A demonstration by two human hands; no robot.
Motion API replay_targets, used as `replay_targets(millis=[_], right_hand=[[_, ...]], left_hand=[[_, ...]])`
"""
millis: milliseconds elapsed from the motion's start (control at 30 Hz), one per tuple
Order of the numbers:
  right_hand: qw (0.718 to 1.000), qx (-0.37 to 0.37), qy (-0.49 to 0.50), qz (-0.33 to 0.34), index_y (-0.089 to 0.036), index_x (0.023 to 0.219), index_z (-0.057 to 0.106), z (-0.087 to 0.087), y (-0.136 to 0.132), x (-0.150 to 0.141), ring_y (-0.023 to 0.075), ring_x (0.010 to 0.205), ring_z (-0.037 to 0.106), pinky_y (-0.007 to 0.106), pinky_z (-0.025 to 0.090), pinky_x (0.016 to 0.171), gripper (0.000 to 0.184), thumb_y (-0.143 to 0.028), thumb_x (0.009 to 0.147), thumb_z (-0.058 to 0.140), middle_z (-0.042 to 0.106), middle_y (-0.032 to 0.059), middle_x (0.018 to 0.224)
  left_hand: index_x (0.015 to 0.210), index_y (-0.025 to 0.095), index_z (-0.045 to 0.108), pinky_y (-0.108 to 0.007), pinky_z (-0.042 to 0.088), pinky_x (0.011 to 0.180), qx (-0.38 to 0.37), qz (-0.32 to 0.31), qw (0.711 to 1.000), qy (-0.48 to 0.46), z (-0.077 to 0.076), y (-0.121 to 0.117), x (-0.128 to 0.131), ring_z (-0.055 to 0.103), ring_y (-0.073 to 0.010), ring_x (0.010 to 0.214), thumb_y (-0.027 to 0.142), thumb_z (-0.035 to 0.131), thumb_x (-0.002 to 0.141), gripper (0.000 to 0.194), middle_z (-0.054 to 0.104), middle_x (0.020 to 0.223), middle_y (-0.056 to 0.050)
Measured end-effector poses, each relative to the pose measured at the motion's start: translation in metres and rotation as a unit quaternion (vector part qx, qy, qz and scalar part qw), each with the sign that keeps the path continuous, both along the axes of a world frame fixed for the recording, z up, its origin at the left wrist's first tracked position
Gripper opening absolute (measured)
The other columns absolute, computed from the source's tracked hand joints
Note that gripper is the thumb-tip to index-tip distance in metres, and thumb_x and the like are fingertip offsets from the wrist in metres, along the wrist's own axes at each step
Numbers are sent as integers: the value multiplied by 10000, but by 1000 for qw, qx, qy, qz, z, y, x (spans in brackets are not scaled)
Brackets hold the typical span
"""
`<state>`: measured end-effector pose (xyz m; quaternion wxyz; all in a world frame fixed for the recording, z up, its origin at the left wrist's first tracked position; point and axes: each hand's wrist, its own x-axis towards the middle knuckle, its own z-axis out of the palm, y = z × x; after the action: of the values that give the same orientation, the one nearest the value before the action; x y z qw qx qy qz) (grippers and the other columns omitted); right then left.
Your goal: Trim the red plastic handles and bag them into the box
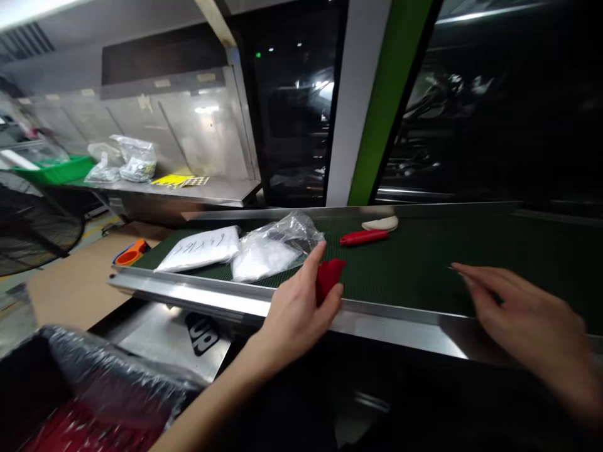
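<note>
Bin of red pieces beside a green belt, with two hands working over it.

Left of and below the belt, the one bin has a clear plastic liner; beyond the belt's left end, one green basket holds a white item, and two filled clear bags sit on a metal counter; on the belt lie one clear bag with white contents, one white pack with handwriting, one red-handled item and one white piece; the left hand, at the belt's near edge, has its fingers gripping one red piece, while the right hand, over the belt's right part, has its fingers pinched together, anything between them too small to identify.
</note>
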<state>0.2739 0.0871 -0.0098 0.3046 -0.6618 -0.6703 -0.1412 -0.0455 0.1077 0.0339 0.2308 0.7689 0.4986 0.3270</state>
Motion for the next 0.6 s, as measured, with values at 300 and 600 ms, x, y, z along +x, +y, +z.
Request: replay_targets(millis=[300,600], right_hand=[[996,-45,-9,-78,-386,1141,654,9,3,-11,164,900,640,322,457,662,323,-270,933,436,673,-104,1122],[995,-69,-10,-76,-372,1141,642,12,4,-10,178,926,627,338,433,707,306,-257,952,430,670,-112,1108]], left_hand=[[1091,142,602,-407,545,803,49,-167,938,300,1,105,74,639,-213,898,430,629,874,361,653,1041,-85],[1233,153,540,-495,498,940,97,-76,952,279,-14,155,127,569,-263,1109,382,569,928,383,576,1213,-111]])
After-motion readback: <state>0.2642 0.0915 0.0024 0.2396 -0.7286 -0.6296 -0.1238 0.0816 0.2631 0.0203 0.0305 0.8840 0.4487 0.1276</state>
